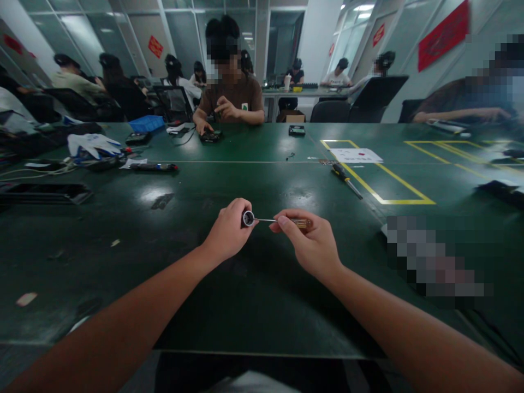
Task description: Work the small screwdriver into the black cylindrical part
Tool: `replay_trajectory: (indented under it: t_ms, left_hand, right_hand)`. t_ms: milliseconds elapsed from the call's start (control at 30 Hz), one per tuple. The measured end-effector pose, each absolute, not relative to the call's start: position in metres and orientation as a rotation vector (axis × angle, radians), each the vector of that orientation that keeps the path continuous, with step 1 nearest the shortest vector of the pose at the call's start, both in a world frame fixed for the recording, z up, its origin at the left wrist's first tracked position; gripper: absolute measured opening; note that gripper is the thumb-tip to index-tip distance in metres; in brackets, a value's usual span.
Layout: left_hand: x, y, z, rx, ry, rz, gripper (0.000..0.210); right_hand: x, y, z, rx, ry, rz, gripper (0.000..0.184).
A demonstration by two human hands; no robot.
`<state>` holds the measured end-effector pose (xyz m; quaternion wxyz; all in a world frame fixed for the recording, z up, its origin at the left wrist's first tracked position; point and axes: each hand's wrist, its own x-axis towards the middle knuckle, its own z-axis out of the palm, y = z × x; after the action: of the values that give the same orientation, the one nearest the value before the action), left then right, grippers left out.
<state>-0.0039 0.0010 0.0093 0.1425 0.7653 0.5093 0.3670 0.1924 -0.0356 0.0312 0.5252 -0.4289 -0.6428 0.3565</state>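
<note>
My left hand (231,229) is closed around a small dark cylindrical part (248,218), whose round metal-rimmed end faces me. What kind of part it is does not show. In my right hand (313,243) is a screwdriver (302,223) with an amber handle, pinched between thumb and fingers. Its thin shaft points left and its tip meets the side of the cylindrical part; the exact contact spot is hidden by my left fingers. Both hands are above the green table (270,311), near its middle.
A yellow-and-black screwdriver (346,179) lies beyond my right hand, by a white paper (356,155). White gloves (94,146), a blue basket (146,123) and a dark pen-like tool (153,167) are at the left. Across the table sits a person (231,98) handling a dark device (210,136).
</note>
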Motion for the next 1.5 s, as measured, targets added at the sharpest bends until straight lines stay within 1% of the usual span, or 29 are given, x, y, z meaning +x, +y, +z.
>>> replay_trajectory:
  t_ms: [300, 600, 1033, 1500]
  left_hand:
    - [-0.0039, 0.0011, 0.0097, 2.228, 1.442, 1.023, 0.015]
    - [-0.004, 0.0014, 0.0075, 2.232, 1.454, 1.055, 0.015]
    - [-0.0039, 0.0016, 0.0095, 2.233, 1.451, 1.066, 0.013]
    - [-0.0043, 0.0017, 0.0082, 2.231, 1.438, 1.065, 0.014]
  right_hand:
    - [0.1948, -0.0353, 0.027, -0.927, -1.553, 0.917, 0.015]
    - [0.1934, -0.036, 0.0316, -1.009, -1.506, 0.855, 0.014]
    - [0.1919, -0.0364, 0.0333, -1.047, -1.518, 0.864, 0.018]
    - [0.1921, -0.0336, 0.0287, -1.015, -1.428, 0.97, 0.023]
